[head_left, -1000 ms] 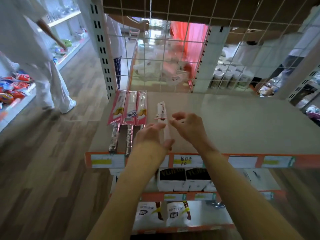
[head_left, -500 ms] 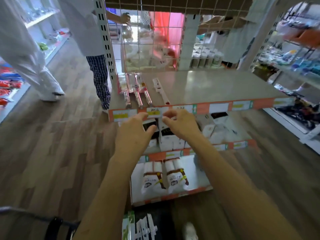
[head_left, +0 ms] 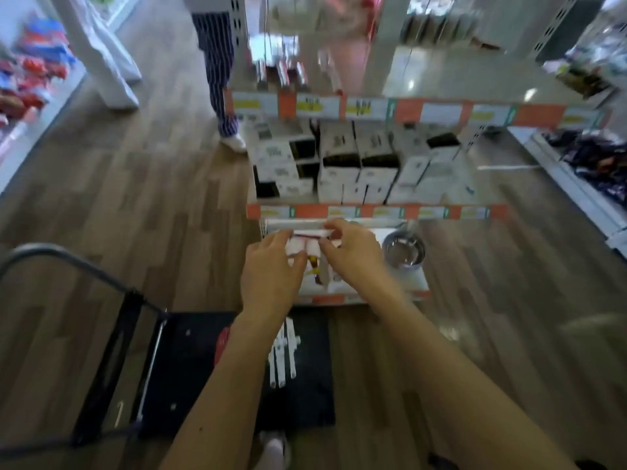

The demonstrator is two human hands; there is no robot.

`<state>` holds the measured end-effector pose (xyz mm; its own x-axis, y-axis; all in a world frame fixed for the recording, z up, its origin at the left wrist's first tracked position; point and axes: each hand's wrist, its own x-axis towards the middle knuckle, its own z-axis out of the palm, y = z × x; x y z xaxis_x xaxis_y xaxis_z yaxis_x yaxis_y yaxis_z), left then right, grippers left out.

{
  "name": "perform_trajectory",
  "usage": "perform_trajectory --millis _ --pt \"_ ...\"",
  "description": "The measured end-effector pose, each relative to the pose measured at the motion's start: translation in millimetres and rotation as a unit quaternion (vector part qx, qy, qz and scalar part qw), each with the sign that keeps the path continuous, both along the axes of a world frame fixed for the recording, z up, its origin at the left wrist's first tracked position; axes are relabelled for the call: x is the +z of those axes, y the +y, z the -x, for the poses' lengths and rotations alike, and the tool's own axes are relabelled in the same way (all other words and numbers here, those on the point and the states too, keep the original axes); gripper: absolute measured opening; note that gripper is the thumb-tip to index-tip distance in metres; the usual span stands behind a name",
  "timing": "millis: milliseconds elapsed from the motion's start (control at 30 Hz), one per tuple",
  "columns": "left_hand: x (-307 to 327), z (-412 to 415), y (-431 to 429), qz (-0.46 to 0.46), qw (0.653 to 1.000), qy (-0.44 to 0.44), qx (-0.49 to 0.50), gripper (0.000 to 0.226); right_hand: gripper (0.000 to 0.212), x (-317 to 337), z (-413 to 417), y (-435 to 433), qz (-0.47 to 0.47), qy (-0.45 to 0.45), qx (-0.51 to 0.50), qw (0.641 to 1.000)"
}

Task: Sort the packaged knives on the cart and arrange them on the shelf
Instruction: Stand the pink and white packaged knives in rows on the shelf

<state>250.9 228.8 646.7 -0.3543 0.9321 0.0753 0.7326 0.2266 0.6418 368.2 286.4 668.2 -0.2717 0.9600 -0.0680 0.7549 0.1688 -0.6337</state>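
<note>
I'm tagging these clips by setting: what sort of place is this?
Most likely a retail shop aisle: tiered white metal shelves edged with orange price-label strips, rows of white boxed goods, and a black flatbed cart holding white packaged knives.

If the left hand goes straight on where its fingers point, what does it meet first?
Probably the white packages on the lowest shelf, just past the left hand. Depth is unclear, so it may pass above them.
</note>
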Motion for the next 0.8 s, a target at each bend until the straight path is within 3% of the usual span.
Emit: perform_trajectory --millis 400,533,800 --pt "-136 -14 -101 0.087 0.995 -0.057 0.004 0.034 0.027 -135 -19 -90 0.112 -0.012 -0.011 0.994" --pt "-238 -4 -108 0.154 0.984 -0.092 0.009 0.039 0.027 -244 -11 -95 0.136 -0.032 -0.027 0.990" --pt "-486 14 -103 0.190 0.976 -0.097 0.026 0.032 0.027 -500 16 -93 0.179 -0.047 -0.051 0.981"
